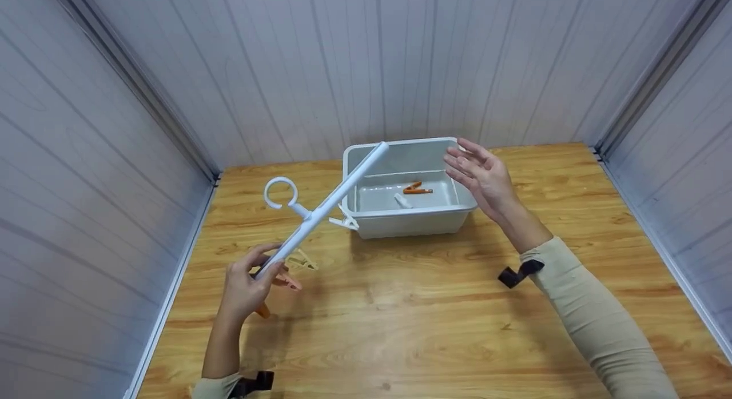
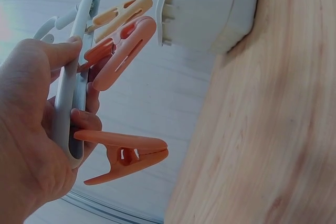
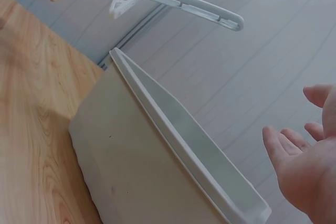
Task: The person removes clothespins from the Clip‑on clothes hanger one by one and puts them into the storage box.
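Observation:
My left hand (image 1: pixel 247 283) grips one end of a white clip hanger (image 1: pixel 337 194), which slants up and away toward the bin, its ring hook (image 1: pixel 280 192) on the left side. From the bar hang an orange clothespin (image 2: pixel 128 155), a pink clothespin (image 2: pixel 123 55), a yellow clothespin (image 2: pixel 122 17) and a white clothespin (image 3: pixel 125 4). The bar's far half carries none. Over the right rim of a light grey bin (image 1: pixel 412 224), my right hand (image 1: pixel 483 176) is held with fingers spread and nothing in it. Inside the bin lie another orange clothespin (image 1: pixel 417 188) and another white clothespin (image 1: pixel 403 200).
The bin stands on a wood-grain table (image 1: pixel 412 319) near the back wall (image 1: pixel 412 62). Pale panels also rise at the left and right. A black strap (image 1: pixel 520 272) sits at the right wrist, and a similar one at the left.

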Demonstrator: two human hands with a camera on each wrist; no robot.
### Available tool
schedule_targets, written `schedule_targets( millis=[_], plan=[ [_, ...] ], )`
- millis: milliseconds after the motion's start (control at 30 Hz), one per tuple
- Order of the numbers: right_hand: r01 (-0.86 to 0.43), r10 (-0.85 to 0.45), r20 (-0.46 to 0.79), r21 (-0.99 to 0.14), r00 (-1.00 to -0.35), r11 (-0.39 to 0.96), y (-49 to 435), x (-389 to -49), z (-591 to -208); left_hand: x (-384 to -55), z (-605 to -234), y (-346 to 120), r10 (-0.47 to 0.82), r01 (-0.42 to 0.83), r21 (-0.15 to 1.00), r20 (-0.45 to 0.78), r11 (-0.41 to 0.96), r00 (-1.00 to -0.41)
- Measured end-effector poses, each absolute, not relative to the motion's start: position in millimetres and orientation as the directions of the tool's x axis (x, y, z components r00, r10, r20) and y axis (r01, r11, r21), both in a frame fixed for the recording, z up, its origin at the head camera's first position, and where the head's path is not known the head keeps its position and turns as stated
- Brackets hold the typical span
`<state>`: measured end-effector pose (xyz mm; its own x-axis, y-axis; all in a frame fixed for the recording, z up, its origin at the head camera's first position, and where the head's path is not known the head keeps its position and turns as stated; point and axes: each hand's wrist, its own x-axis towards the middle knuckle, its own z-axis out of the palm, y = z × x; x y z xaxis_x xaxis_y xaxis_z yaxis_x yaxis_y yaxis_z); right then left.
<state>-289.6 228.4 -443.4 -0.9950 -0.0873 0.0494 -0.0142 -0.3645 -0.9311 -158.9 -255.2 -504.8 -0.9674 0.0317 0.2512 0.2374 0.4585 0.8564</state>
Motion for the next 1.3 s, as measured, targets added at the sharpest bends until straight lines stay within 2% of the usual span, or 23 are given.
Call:
schedule_targets(
  millis=[300, 733, 967, 1300],
  plan=[
    [-0.005, -0.098, 0.04, -0.941, -0.994, -0.338, 233, -284, -447, -169, -495, -251, 0.061, 0.24, 0.869, 0.238, 0.433, -0.969],
    [-0.02, -0.108, 0.056, -0.949, -0.993, -0.314, 239, -267, -455, -187, -476, -237, 0.107, 0.297, 0.789, 0.286, 0.537, -0.952],
    [-0.026, -0.126, 0.066, -0.954, -0.99, -0.3, 242, -259, -458, -196, -468, -229, 0.137, 0.302, 0.774, 0.273, 0.556, -0.952],
    [-0.029, -0.142, 0.06, -0.977, -0.988, -0.209, 238, -250, -461, -208, -457, -218, 0.218, 0.404, 0.725, 0.342, 0.558, -0.914]
  ],
)
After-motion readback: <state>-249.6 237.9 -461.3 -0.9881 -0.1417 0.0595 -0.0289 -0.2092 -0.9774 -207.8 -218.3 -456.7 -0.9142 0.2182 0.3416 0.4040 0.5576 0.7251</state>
